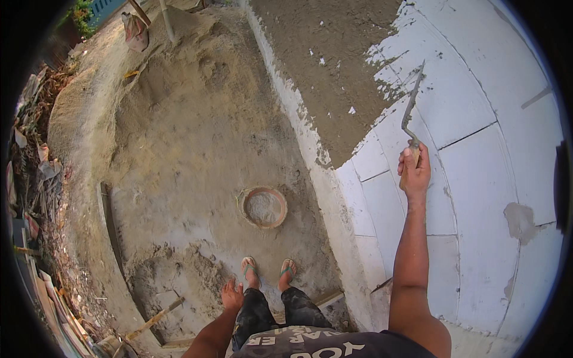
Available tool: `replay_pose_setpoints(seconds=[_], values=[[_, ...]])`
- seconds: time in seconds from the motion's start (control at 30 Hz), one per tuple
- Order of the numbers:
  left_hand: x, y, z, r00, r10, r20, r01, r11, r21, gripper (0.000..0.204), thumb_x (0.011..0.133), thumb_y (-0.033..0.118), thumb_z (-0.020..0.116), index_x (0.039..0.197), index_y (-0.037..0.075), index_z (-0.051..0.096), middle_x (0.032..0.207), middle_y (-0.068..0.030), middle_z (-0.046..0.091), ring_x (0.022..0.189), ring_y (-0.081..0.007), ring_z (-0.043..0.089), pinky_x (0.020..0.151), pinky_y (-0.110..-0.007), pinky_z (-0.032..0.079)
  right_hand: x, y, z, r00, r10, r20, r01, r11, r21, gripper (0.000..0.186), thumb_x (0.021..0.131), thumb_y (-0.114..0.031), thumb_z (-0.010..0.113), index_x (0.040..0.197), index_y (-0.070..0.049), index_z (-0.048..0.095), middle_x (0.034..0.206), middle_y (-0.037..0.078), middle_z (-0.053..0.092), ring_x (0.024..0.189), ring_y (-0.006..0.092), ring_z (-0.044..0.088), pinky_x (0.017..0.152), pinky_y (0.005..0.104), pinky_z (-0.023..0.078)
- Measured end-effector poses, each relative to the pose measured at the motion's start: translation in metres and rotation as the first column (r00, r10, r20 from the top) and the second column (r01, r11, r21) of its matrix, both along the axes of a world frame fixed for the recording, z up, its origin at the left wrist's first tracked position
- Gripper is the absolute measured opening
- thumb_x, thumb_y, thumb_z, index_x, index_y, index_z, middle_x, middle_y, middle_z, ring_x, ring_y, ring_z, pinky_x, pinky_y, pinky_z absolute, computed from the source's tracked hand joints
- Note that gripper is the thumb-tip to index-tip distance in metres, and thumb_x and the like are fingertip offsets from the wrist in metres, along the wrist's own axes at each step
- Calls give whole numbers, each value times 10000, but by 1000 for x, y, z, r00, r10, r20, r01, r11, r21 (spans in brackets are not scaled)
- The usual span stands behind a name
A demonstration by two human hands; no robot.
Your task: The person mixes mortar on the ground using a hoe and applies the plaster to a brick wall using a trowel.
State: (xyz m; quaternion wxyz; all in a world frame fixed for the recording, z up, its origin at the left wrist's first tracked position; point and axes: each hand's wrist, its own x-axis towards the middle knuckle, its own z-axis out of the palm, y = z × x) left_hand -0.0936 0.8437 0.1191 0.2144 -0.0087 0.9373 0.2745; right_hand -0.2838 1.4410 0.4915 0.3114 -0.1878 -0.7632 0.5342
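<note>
My right hand is closed round the handle of a mortar-smeared trowel. Its blade is seen nearly edge-on, in front of the white block wall, at the edge of the grey mortar coat. Whether the blade touches the wall I cannot tell. My left hand hangs low beside my leg with its fingers apart, holding nothing. Ahead of my feet stands a round reddish bucket with greyish, wet-looking contents.
A sand heap rises at the far left, with a sack on it. A long-handled tool lies by wet mortar at lower left. A board edges the mixing area. Debris lines the left side.
</note>
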Motion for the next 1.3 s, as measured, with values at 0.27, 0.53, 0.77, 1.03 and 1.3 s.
replay_pose_setpoints(seconds=[0.27,0.53,0.77,1.03,1.3], values=[[44,21,-64,887,-288,361,337,938,-77,670,953,604,551,1471,180,512,1527,-120,483,1425,-395,401,1177,-586,270,8,-148,-406,437,24,899,-436,880,188,461,1017,-429,561,1356,-116,572,972,168,738,970,324,723,805,424,557],[53,17,-86,774,-175,609,363,910,-200,821,910,733,497,1563,244,407,1646,-74,334,1508,-375,286,1221,-591,171,-74,-209,-672,336,-418,844,-801,345,490,387,962,-244,632,1317,-90,623,1064,169,732,989,253,742,708,363,608],[51,12,-89,715,-130,687,364,908,-208,818,922,733,471,1574,247,382,1653,-67,320,1520,-365,263,1229,-577,156,-46,-236,-712,50,-79,996,-841,534,85,400,958,-381,627,1266,-129,668,996,146,760,931,311,741,777,450,591],[47,11,-92,712,-182,678,439,869,-228,835,914,733,494,1578,240,373,1636,-73,337,1517,-365,266,1234,-569,158,18,-200,-698,335,163,928,-610,788,81,457,914,-544,652,1256,-243,691,977,148,756,906,364,729,785,480,567],[31,27,-80,712,-199,674,455,861,-227,813,930,709,475,1589,249,357,1647,-57,334,1531,-338,252,1243,-557,149,51,-217,-598,450,232,863,-468,883,6,567,873,-588,673,1320,-241,638,1068,179,742,993,389,705,838,472,564]])
